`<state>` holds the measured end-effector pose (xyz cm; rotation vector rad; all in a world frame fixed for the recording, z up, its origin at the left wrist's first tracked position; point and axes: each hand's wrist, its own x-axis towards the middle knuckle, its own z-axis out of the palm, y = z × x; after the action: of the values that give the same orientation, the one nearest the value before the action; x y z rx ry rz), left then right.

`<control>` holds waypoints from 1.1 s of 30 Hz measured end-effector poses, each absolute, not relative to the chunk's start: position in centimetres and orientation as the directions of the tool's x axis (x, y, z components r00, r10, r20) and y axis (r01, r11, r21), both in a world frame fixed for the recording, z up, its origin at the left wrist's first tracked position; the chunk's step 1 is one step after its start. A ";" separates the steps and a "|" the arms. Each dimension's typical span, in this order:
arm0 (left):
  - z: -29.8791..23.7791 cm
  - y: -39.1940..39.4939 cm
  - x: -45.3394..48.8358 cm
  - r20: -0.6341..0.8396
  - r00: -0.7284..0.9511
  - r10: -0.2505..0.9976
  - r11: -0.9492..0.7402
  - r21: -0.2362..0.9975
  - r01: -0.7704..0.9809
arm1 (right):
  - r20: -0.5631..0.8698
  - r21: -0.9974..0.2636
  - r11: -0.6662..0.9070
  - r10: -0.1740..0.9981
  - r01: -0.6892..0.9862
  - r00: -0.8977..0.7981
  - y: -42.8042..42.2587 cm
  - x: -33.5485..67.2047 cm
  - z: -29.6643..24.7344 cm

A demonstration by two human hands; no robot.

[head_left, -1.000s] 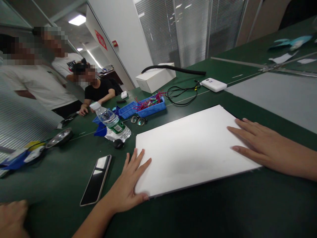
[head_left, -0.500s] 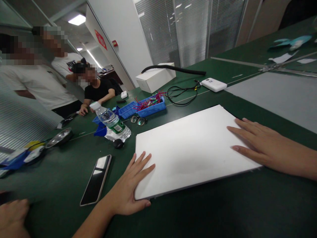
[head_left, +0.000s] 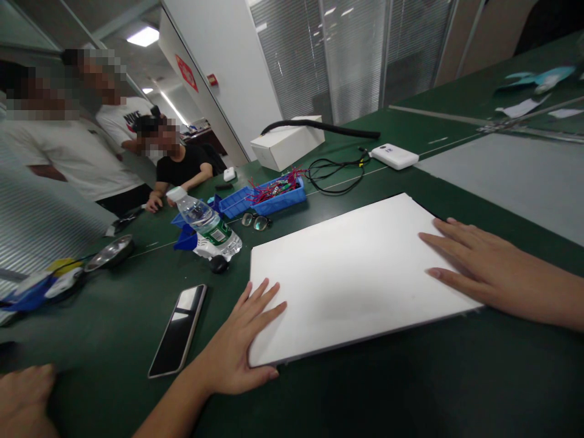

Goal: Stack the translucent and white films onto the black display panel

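Note:
A flat white rectangular board (head_left: pixel 347 274), or possibly a stack of paper, lies on the green table in front of me. My left hand (head_left: pixel 241 344) rests at its left edge, fingers spread over the top and thumb along the near edge. At the opposite side my right hand (head_left: pixel 474 264) lies flat with its fingers stretched onto the white surface. Neither hand is closed round anything. Left of my left hand is a phone (head_left: pixel 177 331), dark screen up. A water bottle (head_left: pixel 207 225) leans at a tilt beyond it.
Blue trays (head_left: pixel 280 198) hold red wires, with glasses (head_left: pixel 255 221) before them. Farther back are a white box (head_left: pixel 287 146), a black cable (head_left: pixel 335 176) and a white device (head_left: pixel 395 156). Another person's hand (head_left: pixel 27 389) is at the lower left; several people are at the far left.

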<state>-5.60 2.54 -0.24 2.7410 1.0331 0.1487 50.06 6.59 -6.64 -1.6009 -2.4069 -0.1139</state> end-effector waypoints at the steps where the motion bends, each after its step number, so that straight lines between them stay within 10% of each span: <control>1: -0.2 2.5 -5.6 0.019 0.749 0.662 -0.732 0.232 0.641 | 0.244 -0.068 0.394 0.897 0.917 -0.368 6.6 50.1 -6.6; 33: -0.3 2.8 -5.7 0.024 0.764 0.645 -0.746 0.241 0.621 | 0.236 -0.021 0.404 0.891 0.914 -0.388 6.7 50.0 -6.3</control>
<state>-5.65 2.79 -0.35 2.7416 0.9975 0.1560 50.02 6.67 -6.33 -1.5999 -2.4500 -0.1655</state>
